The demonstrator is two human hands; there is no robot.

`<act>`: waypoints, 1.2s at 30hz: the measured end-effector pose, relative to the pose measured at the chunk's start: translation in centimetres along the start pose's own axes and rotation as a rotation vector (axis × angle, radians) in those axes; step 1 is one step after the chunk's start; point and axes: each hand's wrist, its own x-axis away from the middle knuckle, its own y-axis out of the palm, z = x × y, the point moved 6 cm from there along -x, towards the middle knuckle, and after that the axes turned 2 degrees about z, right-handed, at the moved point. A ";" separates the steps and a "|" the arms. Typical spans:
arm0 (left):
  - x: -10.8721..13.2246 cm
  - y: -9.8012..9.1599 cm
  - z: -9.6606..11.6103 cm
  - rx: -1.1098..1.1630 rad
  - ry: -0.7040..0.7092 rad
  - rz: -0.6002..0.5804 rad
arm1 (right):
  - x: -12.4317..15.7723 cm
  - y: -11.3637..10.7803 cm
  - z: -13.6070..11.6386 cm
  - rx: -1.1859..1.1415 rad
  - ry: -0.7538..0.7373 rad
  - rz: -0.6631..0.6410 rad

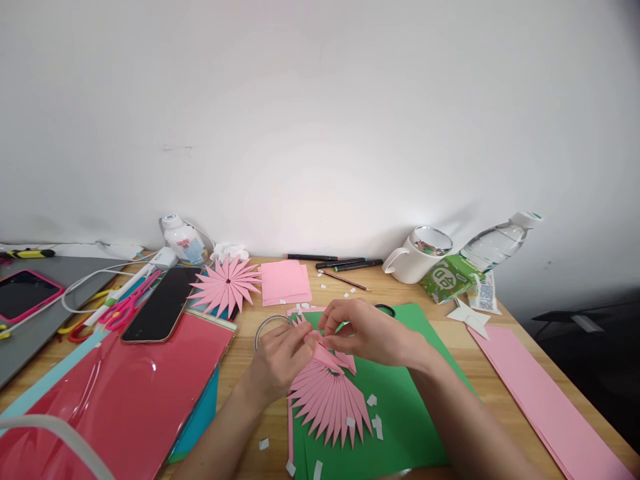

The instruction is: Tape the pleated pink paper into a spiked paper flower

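A fan of pointed pink folded paper [333, 407] lies on green sheets [400, 420], its points toward the near edge. Over the fan's upper end, my left hand [283, 353] pinches a pink folded piece. My right hand [363, 330] meets it from the right, thumb and fingertips pressed together at the same pink paper. The fingers hide exactly how the piece is folded. Small white paper bits [377, 427] are scattered on the fan and the green sheets.
A finished pink star [229, 281], pink squares [286, 283], a phone [159, 307], pink scissors [131, 301] and a red packet [135, 387] lie left. Behind are pens [357, 264]. At right stand a mug [419, 255], a green box [447, 279], a bottle [497, 243] and pink strips [545, 400].
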 end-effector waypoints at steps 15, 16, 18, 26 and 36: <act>-0.3 0.1 0.3 -0.086 0.021 -0.035 | 0.0 0.2 -0.3 0.140 0.042 0.001; -0.3 0.1 0.3 -0.090 0.021 -0.033 | 0.0 0.2 -0.2 0.148 0.049 0.001; -0.2 0.2 0.3 -0.099 0.022 -0.033 | 0.0 0.3 -0.2 0.165 0.061 0.001; -0.1 0.6 0.4 -0.098 0.037 -0.054 | -0.1 0.8 -0.4 0.212 0.075 -0.013; 0.1 0.1 -0.3 -0.026 -0.015 0.004 | -0.2 -0.8 0.8 0.062 0.036 0.030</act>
